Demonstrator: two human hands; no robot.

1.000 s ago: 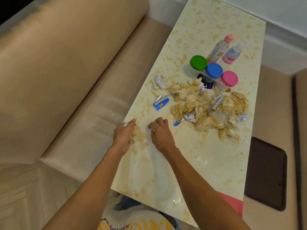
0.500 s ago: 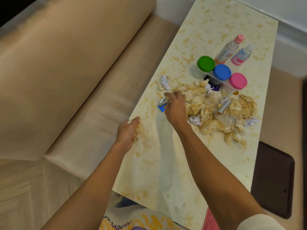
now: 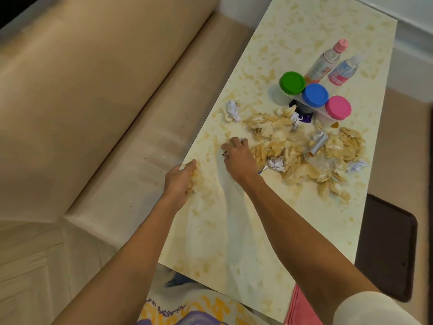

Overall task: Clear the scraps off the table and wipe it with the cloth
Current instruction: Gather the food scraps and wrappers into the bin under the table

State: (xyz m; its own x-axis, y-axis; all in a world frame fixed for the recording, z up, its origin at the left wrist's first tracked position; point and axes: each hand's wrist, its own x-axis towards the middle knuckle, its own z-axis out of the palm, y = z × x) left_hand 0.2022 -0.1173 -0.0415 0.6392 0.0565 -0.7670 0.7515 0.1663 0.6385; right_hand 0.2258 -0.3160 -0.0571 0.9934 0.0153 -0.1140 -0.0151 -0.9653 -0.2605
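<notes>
Beside the pile (image 3: 293, 146), my right hand (image 3: 237, 158) pinches a scrap (image 3: 240, 138); my left hand (image 3: 179, 181) cups crumbs (image 3: 195, 181). Pile looks light, crumbly: I judge scooping from its edge best.

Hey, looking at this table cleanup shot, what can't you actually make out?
All in the head view:
1. What the right hand has under its curled fingers; the hand itself covers it.
2. Whether the left hand grips or only cups the scrap clump; its palm faces away.
3. The pink fabric: cut off by the bottom edge and the right forearm.
4. The pink-capped bottle label: too blurred.
</notes>
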